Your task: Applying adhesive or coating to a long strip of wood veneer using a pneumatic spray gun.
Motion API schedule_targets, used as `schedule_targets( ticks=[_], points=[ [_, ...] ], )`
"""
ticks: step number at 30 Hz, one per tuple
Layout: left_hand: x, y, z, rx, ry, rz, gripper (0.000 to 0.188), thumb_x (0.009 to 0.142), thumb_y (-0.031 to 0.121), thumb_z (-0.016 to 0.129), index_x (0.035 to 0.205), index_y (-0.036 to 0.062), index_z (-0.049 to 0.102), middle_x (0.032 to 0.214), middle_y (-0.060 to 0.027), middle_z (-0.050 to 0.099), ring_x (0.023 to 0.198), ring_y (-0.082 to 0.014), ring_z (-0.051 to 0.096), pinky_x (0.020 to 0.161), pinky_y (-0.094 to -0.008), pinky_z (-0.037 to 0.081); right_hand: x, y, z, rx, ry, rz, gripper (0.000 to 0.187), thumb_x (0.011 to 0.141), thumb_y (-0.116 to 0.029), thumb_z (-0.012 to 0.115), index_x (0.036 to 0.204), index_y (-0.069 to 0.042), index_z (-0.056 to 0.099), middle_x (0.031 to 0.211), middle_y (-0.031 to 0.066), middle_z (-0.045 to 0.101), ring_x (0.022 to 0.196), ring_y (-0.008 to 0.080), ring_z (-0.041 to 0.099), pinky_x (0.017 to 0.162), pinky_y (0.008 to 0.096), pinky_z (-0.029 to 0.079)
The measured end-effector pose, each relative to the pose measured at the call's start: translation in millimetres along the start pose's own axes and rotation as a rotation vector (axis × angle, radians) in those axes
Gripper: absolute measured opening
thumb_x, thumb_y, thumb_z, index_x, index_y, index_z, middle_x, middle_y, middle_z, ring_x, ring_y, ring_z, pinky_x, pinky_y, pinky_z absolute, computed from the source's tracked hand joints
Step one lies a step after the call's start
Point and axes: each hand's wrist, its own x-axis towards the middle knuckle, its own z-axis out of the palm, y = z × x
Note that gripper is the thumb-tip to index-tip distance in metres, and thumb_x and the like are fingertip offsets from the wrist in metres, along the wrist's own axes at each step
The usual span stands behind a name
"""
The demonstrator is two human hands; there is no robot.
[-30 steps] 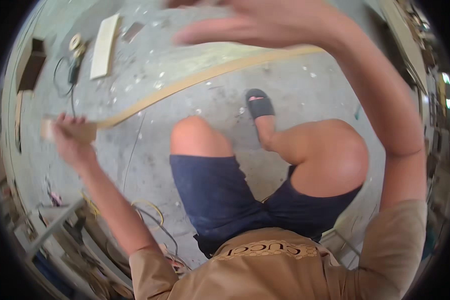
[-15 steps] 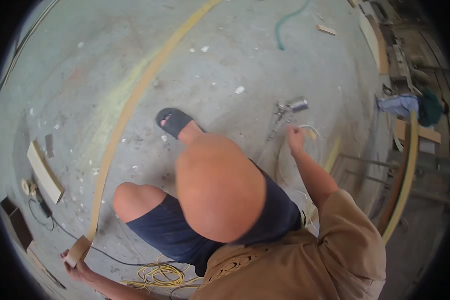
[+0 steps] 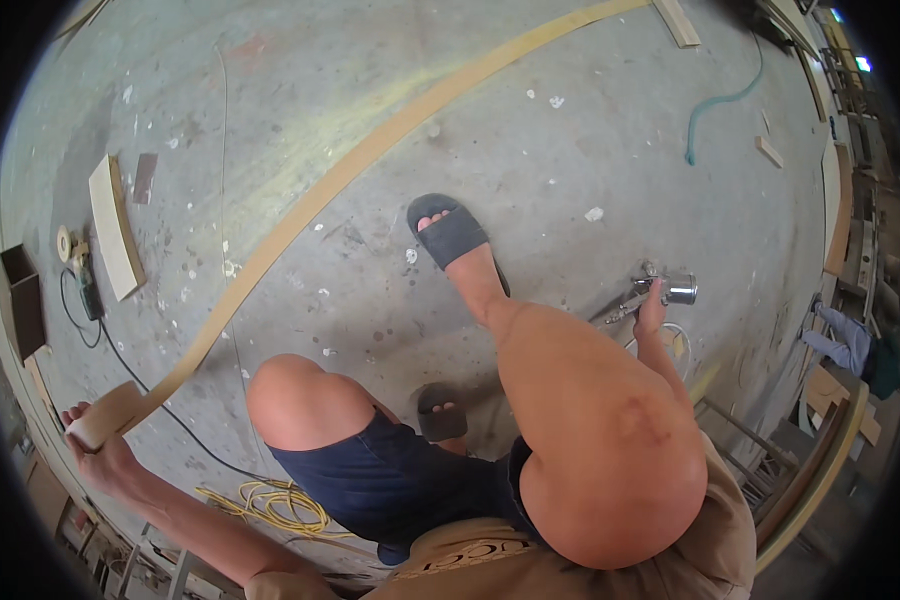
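Observation:
At the lower left my left hand (image 3: 110, 462) is closed around a roll of tan edge banding (image 3: 110, 415). From this roll a long strip (image 3: 315, 200) runs in a curve across the floor to the far edge. On the right, my right hand (image 3: 650, 315) grips a spray gun (image 3: 638, 298) low over the floor, beyond my raised knee. The gun's shiny metal cup (image 3: 681, 289) points to the right. My knee and leg hide part of the right forearm.
A sander-like power tool (image 3: 88, 285) with a black cord lies left, by a pale board (image 3: 116, 228). Coiled yellow hose (image 3: 270, 507) lies below my shorts. A green hose (image 3: 715, 101) is at far right. Another person (image 3: 850, 342) is beside the stacked boards (image 3: 815, 480).
My right hand has gone from empty beside the spray gun to gripping it. The view has turned, and my left hand with the roll now appears higher and further left.

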Motion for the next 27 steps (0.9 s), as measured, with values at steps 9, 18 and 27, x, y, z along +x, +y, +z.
schedule_targets(
  ticks=[9, 18, 27],
  points=[
    [-43.6, 3.2, 60.7, -0.068, -0.032, 0.173, 0.028, 0.098, 0.013, 0.035, 0.108, -0.0078, 0.051, 0.105, -0.0207, 0.056, 0.107, -0.0361, 0.056, 0.103, -0.0481, 0.043, -142.1, -185.8, 120.6, -0.006, -0.439, -0.290, 0.036, 0.102, -0.023, 0.056, 0.132, -0.004, 0.055, 0.115, 0.0102, 0.066, 0.110, 0.0230, 0.065, 0.070, 0.0357, 0.060],
    [-53.0, 8.8, 57.1, 0.064, 0.065, 0.363, 0.026, 0.088, 0.010, 0.041, 0.101, -0.0093, 0.051, 0.105, -0.0269, 0.056, 0.106, -0.0382, 0.057, 0.101, -0.0485, 0.043, -192.0, -285.1, 215.8, -0.138, -0.614, -0.362, 0.042, 0.097, -0.021, 0.064, 0.136, -0.008, 0.057, 0.077, -0.0003, 0.061, 0.059, 0.0030, 0.049, 0.044, 0.0201, 0.038],
    [-83.7, -5.2, 83.2, -0.040, 0.085, 0.398, 0.026, 0.091, 0.011, 0.041, 0.102, -0.0090, 0.055, 0.105, -0.0235, 0.058, 0.109, -0.0382, 0.055, 0.105, -0.0469, 0.039, -177.6, -294.5, 197.3, -0.305, -0.495, -0.388, 0.039, 0.095, -0.025, 0.067, 0.130, -0.011, 0.064, 0.069, -0.0030, 0.057, 0.049, 0.0025, 0.043, 0.041, 0.0205, 0.034]
  ],
)
